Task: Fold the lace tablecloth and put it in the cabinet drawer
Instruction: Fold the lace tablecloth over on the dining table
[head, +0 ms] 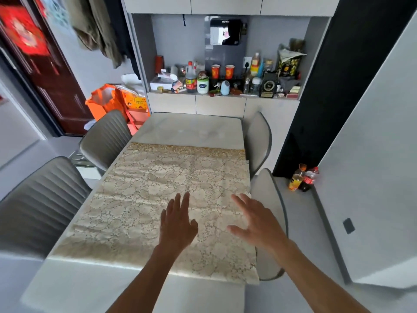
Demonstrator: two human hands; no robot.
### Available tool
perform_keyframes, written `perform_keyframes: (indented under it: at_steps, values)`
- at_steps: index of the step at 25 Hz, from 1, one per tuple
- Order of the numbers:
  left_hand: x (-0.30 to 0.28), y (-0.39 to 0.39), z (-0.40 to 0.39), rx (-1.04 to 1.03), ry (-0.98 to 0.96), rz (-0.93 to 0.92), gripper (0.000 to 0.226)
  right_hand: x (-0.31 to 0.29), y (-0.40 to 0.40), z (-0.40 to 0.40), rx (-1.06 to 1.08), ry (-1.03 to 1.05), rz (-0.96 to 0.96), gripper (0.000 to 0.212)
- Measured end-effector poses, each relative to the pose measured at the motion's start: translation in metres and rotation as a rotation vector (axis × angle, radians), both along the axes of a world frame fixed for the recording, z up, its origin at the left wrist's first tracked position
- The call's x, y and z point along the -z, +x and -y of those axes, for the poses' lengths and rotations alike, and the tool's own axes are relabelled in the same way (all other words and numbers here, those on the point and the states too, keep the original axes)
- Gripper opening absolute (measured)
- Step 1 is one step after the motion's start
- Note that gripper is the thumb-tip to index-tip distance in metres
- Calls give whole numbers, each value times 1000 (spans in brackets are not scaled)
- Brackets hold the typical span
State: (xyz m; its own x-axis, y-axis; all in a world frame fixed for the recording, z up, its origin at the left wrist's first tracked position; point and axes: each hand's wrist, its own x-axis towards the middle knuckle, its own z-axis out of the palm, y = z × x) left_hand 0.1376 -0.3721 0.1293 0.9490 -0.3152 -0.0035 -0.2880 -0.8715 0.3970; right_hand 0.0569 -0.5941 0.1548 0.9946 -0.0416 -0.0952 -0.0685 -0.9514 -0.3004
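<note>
A beige lace tablecloth [144, 195] lies flat across the middle of a pale table [191, 129], its right edge hanging slightly over the table's side. My left hand [178, 222] is stretched out over the cloth's near centre, fingers straight. My right hand [255, 222] is spread open above the cloth's right edge. Whether either hand touches the cloth cannot be told. Neither holds anything. Beyond the table stands a cabinet with flat drawer fronts [218, 105], all closed.
Two grey chairs [40, 204] stand along the table's left side and two more [259, 136] on the right. Bottles, cups and jars [203, 80] crowd the cabinet's shelf. Orange bags [112, 100] sit at the back left. Two drink bottles [302, 177] stand on the floor to the right.
</note>
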Motion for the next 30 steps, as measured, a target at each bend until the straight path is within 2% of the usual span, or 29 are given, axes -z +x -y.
perform_keyframes:
  at_steps: [2, 8, 19, 25, 30]
  values:
    - [6, -5, 1, -9, -16, -20, 83, 4, -5, 4, -43, -90, -8, 88]
    - [6, -19, 28, -129, 46, -19, 82, -12, 9, 34, -116, -34, 14, 87]
    - [-22, -8, 198, -455, 54, -93, 87, -31, 75, 227, -359, 42, 118, 82]
    - [-5, 30, 228, -546, 69, -113, 85, -10, 131, 259, -401, 116, 58, 80]
    - [31, 103, 254, -615, 12, -150, 89, 9, 211, 272, -471, 49, -39, 74]
